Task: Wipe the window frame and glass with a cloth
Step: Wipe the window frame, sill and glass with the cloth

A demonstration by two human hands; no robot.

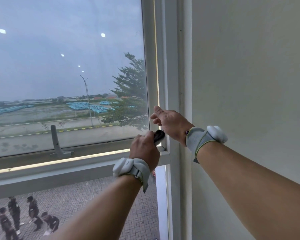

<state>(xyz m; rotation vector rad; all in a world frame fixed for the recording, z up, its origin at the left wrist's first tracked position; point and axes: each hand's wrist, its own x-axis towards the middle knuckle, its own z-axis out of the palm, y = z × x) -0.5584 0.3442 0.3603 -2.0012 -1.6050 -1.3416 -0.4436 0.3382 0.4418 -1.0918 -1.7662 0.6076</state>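
Observation:
My left hand (144, 148) is closed around a small dark cloth (159, 135), bunched up and pressed at the lower right corner of the window glass (68, 66) where it meets the white frame (151, 84). My right hand (170, 122) holds nothing; its fingers are spread and rest against the frame's right upright just above the cloth. Both wrists wear grey bands with white pods. Most of the cloth is hidden inside my left fist.
A grey window handle (56, 144) sticks up from the bottom rail at the left. A plain white wall (249, 84) fills the right side. A lower pane (93, 205) shows a brick courtyard with several people far below.

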